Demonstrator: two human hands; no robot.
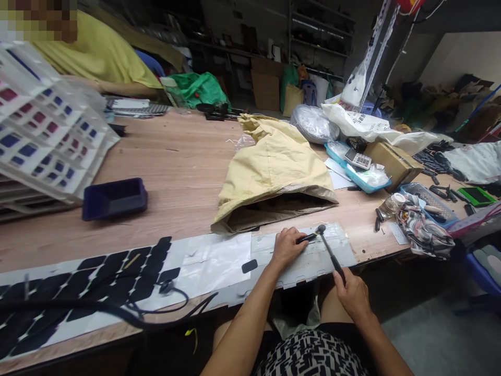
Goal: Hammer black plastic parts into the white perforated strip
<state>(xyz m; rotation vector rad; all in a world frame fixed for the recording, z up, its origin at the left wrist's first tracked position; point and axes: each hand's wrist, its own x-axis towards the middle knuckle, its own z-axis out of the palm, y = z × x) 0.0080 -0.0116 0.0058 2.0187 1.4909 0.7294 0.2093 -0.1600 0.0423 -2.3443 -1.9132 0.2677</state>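
Note:
My right hand (353,295) is wrapped round the handle of a small hammer (333,259). The hammer's dark head is at the tip of a slim black piece (307,238); whether they touch I cannot tell. That piece is pinched in my left hand (287,246), close above a grey plate (287,271) at the table's front edge. A single black rounded pad (249,266) lies left of my left wrist. Behind my hands, a yellowish cloth sack (277,162) lies on its side, its dark mouth facing me.
Rows of black pads (129,266) lie on a white sheet at left, crossed by a black cable (117,312). Farther back are a purple tray (115,199) and white crates (50,125). A co-worker in yellow (105,47) sits beyond. Blue baskets (368,180) and a carton (393,162) stand right.

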